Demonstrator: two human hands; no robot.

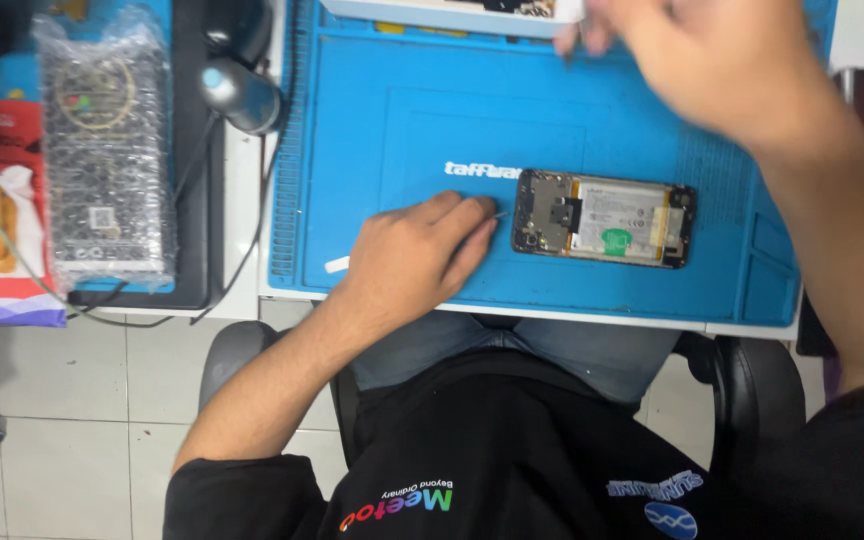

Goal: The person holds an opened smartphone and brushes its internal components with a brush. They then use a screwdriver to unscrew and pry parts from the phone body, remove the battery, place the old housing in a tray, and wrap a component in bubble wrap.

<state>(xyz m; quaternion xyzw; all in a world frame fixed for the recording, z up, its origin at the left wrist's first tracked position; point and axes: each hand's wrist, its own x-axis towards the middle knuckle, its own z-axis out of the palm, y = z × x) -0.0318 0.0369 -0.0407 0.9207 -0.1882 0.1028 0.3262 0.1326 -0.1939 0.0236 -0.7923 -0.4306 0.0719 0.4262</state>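
Note:
An opened phone [604, 219] lies on the blue work mat [402, 140], its back cover off, with the circuit board and battery exposed. My left hand [414, 252] rests on the mat just left of the phone, fingers curled around a thin pointed tool whose tip shows near the phone's left edge. My right hand [704, 62] is raised and blurred over the mat's far right side, reaching toward a white tray [452, 14] at the back edge. What it holds, if anything, is hidden by blur.
A bubble-wrapped package [104, 150] lies on the left beside a black cable [214, 170] and a round grey object [242, 92]. A small white scrap [337, 264] sits on the mat. The table's front edge is right above my lap and chair.

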